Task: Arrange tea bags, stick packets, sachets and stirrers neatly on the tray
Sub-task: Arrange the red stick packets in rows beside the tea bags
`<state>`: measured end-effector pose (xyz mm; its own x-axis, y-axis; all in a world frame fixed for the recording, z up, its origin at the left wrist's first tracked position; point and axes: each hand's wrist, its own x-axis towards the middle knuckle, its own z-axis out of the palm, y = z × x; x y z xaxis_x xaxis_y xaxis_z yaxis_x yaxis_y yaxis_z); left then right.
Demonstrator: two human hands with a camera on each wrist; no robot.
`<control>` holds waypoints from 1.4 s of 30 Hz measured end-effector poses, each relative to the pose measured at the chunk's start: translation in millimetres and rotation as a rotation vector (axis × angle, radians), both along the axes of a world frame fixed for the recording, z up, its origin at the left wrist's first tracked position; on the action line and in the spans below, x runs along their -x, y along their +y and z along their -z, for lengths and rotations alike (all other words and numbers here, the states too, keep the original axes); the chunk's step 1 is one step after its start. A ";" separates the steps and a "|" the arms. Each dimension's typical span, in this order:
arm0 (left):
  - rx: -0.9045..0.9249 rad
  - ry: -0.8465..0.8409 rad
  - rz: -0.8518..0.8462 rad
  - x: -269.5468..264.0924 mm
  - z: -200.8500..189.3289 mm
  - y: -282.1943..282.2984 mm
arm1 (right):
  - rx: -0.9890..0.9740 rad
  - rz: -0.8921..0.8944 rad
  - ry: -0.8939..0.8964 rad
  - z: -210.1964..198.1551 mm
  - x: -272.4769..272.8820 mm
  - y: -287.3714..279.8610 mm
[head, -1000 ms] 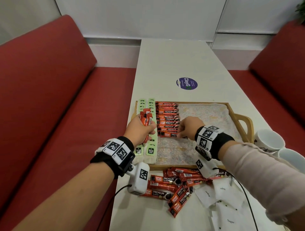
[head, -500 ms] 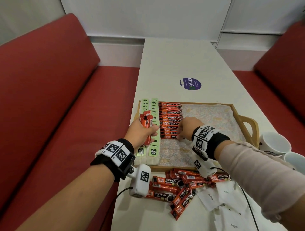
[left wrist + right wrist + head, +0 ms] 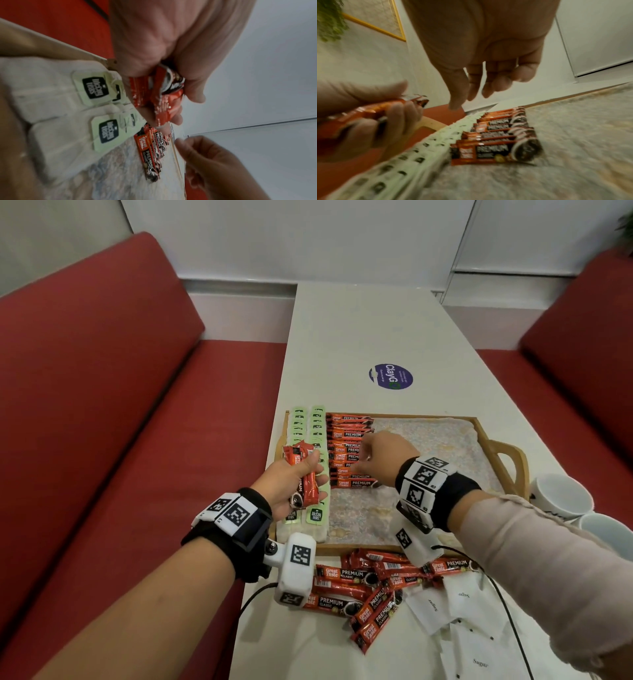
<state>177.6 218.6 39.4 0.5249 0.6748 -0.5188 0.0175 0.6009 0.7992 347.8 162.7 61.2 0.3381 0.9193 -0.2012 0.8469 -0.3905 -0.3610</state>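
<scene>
A wooden tray [image 3: 493, 424] holds two rows of green tea bags [image 3: 317, 422] on its left and a column of red coffee stick packets [image 3: 347, 434] beside them. My left hand [image 3: 294, 479] grips a bunch of red stick packets [image 3: 303, 474] above the tea bags, also seen in the left wrist view [image 3: 154, 97]. My right hand [image 3: 382, 455] hovers over the packet column with fingers relaxed and nothing in it [image 3: 488, 83]. The nearest laid packet [image 3: 494, 152] lies just below it.
Loose red stick packets [image 3: 363, 587] and white sugar sachets [image 3: 455, 611] lie on the white table in front of the tray. Two white cups [image 3: 561, 498] stand to the tray's right. Red benches flank the table; a purple sticker [image 3: 390, 376] marks the far tabletop.
My right hand has let go of the packet it laid at the near end of the column and has lifted, moving slightly farther up. My left hand keeps its bunch.
</scene>
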 end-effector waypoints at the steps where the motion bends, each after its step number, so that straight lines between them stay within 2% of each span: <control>1: 0.006 -0.004 -0.010 -0.9 -0.6 -1.1 | -0.070 -0.015 0.056 -1.4 4.1 -1.3; 4: 0.008 -0.018 -0.047 -2.7 -1.9 -6.4 | -0.185 -0.109 0.248 -8.2 22.6 -7.3; 6: -0.006 -0.029 -0.066 -3.7 -2.9 -11.0 | -0.197 -0.141 0.416 -11.6 35.7 -13.0; 8: -0.008 -0.055 -0.069 -4.9 -3.8 -15.7 | -0.204 -0.155 0.509 -10.1 44.2 -16.6; 15: 0.008 -0.067 -0.096 -3.7 -11.0 -25.9 | -0.156 -0.097 0.406 -8.1 56.1 -27.1; 23: -0.003 -0.072 -0.059 -3.8 -14.1 -37.9 | -0.108 -0.042 0.489 -9.1 51.5 -33.9; 29: -0.144 -0.055 -0.009 -2.4 -13.2 -38.1 | -0.103 0.006 0.479 -11.7 44.0 -34.2; 33: -0.204 -0.039 -0.106 -0.7 -11.7 -32.7 | -0.081 0.036 0.531 -10.4 34.5 -32.7; 38: -0.230 -0.037 -0.099 -1.4 -10.0 -29.0 | -0.147 0.107 0.597 -9.1 24.3 -33.7; 42: -0.213 -0.017 -0.115 -3.3 -9.7 -26.9 | -0.149 0.145 0.511 -7.0 11.8 -27.9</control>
<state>180.9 191.7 49.1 0.4460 0.8238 -0.3499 -0.0561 0.4159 0.9077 336.1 134.8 68.2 0.3568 0.9017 -0.2441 0.4909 -0.4033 -0.7722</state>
